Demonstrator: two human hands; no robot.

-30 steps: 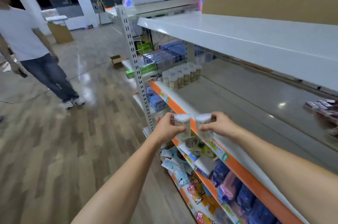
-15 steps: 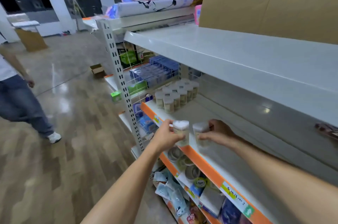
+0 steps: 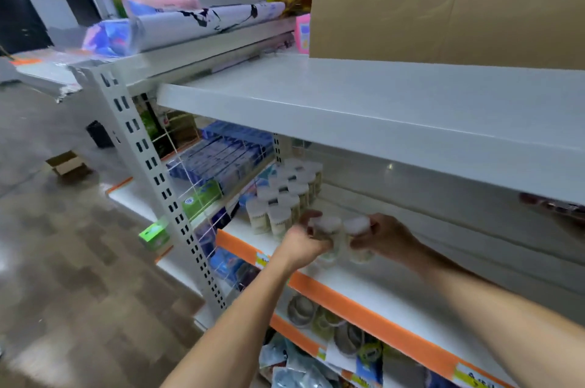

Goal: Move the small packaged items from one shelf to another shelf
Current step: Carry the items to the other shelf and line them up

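Note:
My left hand grips a small white-capped jar, and my right hand grips a second jar beside it. Both jars are upright over the white middle shelf with the orange front strip, just inside its front edge. Whether their bases touch the shelf is hidden by blur. A cluster of several like jars stands at the shelf's left end, a short way left of my hands.
A grey upper shelf overhangs the hands, with a large cardboard box on it. A perforated white upright stands left. Blue boxes sit behind wire mesh. Tape rolls and packets fill the lower shelf.
Both hands have carried their jars forward over the orange edge and deeper onto the middle shelf, closer to the jar cluster. The view has swung right, and the person on the left has left the frame.

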